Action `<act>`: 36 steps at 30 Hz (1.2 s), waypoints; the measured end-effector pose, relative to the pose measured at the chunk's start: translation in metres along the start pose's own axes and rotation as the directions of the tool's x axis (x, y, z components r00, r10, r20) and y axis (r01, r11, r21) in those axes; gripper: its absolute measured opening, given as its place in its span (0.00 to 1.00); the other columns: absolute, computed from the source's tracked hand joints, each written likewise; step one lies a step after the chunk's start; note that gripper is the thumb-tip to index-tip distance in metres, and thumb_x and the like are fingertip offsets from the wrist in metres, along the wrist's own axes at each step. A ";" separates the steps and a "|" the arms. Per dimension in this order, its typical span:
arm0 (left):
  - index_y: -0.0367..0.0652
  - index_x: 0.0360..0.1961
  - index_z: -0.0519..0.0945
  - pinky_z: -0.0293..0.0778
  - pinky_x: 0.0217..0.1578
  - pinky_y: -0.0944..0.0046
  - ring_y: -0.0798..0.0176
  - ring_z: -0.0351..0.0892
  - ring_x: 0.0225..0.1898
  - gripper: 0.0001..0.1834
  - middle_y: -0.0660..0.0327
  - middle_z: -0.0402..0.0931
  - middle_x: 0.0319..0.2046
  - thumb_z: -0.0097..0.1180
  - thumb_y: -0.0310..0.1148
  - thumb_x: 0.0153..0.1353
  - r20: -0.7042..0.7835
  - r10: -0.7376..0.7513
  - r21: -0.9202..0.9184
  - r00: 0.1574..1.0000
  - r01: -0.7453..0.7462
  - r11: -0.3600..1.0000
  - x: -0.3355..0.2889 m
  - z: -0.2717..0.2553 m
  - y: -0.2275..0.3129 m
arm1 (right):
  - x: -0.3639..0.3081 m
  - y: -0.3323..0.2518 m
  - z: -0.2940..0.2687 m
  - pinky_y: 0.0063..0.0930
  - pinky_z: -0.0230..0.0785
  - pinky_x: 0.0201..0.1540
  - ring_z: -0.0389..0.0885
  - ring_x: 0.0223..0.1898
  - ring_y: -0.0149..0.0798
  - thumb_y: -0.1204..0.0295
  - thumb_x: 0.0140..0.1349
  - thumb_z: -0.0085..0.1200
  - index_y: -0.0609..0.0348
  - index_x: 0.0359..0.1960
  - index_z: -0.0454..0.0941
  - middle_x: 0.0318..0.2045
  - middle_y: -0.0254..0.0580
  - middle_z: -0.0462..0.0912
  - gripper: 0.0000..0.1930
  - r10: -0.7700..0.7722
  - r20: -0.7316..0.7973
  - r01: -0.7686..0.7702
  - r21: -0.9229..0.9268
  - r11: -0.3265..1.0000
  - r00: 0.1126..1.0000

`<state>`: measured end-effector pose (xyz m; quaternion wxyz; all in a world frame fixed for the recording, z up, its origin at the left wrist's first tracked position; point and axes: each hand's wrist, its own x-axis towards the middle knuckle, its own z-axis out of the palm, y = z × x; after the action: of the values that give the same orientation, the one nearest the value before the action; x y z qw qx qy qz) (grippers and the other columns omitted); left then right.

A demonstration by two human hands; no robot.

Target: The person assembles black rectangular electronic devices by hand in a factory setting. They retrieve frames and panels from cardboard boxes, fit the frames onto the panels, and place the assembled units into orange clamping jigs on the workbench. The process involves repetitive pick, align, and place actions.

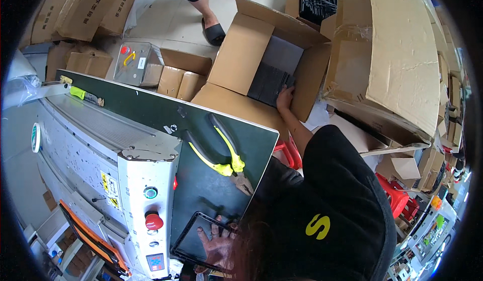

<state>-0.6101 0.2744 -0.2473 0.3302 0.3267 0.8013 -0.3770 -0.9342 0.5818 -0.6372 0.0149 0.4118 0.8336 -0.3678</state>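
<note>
My right hand reaches into an open cardboard box on the floor. Its fingers curl over the edge of a stack of flat black pieces standing inside the box. My left hand lies with fingers spread on a flat black rectangular frame at the near end of a dark green tabletop. My black sleeve and shoulder hide the lower right of the view.
Yellow-handled pliers lie on the tabletop, and a green-handled tool at its far corner. A white machine panel carries a red button. Another person's slippered foot stands beyond the box. Cardboard boxes pile around, a red stool at right.
</note>
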 end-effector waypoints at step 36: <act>0.63 0.61 0.56 0.57 0.57 0.28 0.30 0.61 0.57 0.21 0.44 0.44 0.67 0.39 0.40 0.68 0.084 -0.657 0.472 0.749 -0.611 -0.636 0.028 -0.024 0.018 | -0.188 -0.198 -0.287 0.35 0.69 0.47 0.79 0.43 0.50 0.73 0.62 0.52 0.74 0.57 0.52 0.42 0.66 0.76 0.27 -0.689 -0.090 0.679 0.304 0.669 0.719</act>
<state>-0.6189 0.3106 -0.2645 0.0481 0.2071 -0.2464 -0.9455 -0.8683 0.5572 -0.2473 -0.1765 0.0606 0.8565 -0.4812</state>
